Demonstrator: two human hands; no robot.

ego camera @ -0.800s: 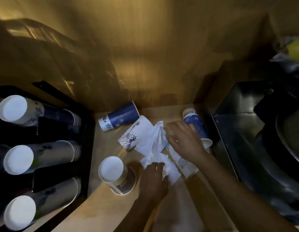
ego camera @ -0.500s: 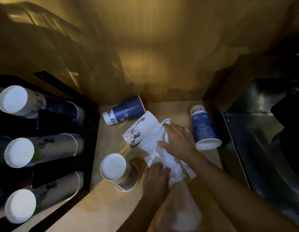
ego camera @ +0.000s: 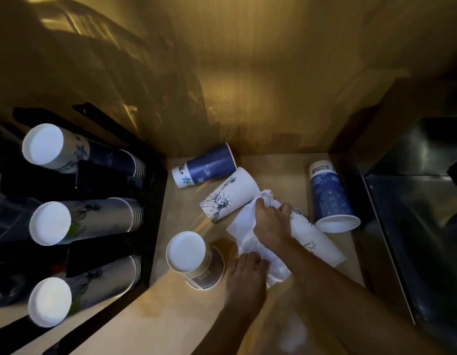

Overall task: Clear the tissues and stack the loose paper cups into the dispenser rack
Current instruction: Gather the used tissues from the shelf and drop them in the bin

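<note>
Since half a second ago the right hand (ego camera: 272, 221) has drawn back from lying flat on the tissues (ego camera: 244, 228) and now pinches a raised fold of them between thumb and fingers, while the left hand (ego camera: 247, 271) has stayed pressed, fingers curled, on the near end of the same white wad; whether it truly grips is hard to tell. Nearest on the wooden shelf (ego camera: 176, 311), just left of the left hand, an upside-down paper cup (ego camera: 194, 260) stands on its rim. Under the right forearm lies a white printed cup (ego camera: 314, 242) on its side, partly covered by the tissues. Beyond, a Statue of Liberty cup (ego camera: 228, 194) lies tipped, touching the tissues, with a blue cup (ego camera: 204, 170) lying just behind it. To the right a dark blue cup (ego camera: 329, 198) stands inverted. At far left the black dispenser rack (ego camera: 155, 190) holds three stacks of cups (ego camera: 83, 221).
</note>
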